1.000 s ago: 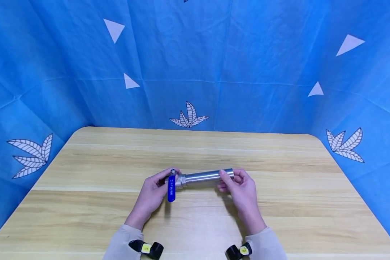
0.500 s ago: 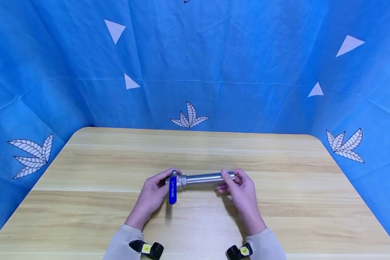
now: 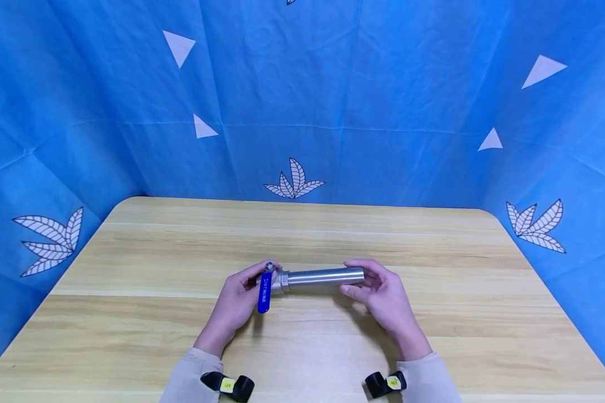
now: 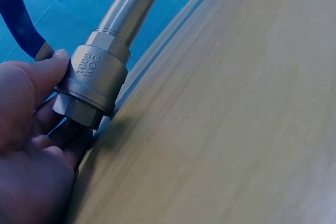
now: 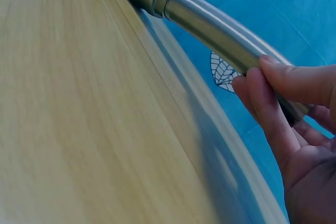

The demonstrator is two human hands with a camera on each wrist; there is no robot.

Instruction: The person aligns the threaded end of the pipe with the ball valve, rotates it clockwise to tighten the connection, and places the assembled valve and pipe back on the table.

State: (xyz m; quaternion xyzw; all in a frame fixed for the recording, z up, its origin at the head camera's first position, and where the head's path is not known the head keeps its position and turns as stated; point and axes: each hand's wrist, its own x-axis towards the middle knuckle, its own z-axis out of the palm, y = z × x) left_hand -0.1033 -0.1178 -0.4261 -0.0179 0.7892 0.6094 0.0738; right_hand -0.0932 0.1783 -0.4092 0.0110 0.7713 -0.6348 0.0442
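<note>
A steel ball valve point(image 4: 94, 80) marked "1000 WOG" is held by my left hand point(image 3: 238, 299), its thumb on the valve body and fingers behind. The valve's blue lever handle point(image 3: 264, 292) points toward me. From the valve's right side a shiny steel pipe point(image 3: 322, 276) runs rightward, its left end meeting the hex collar point(image 4: 108, 44). At the pipe's free end my right hand point(image 3: 385, 294) grips with thumb on the near side and fingers on the far side. In the right wrist view, the thumb and fingertips point(image 5: 254, 82) touch the pipe.
A wood-grain table point(image 3: 302, 347) lies under both hands, with rounded far corners. Blue cloth point(image 3: 302, 101) with white triangles and leaf prints hangs behind and on both sides. Black straps with small cameras sit on both wrists.
My right hand has turned and its wrist has shifted right; the thumb went from on top of the pipe to its near side. The left hand has stayed put around the valve.
</note>
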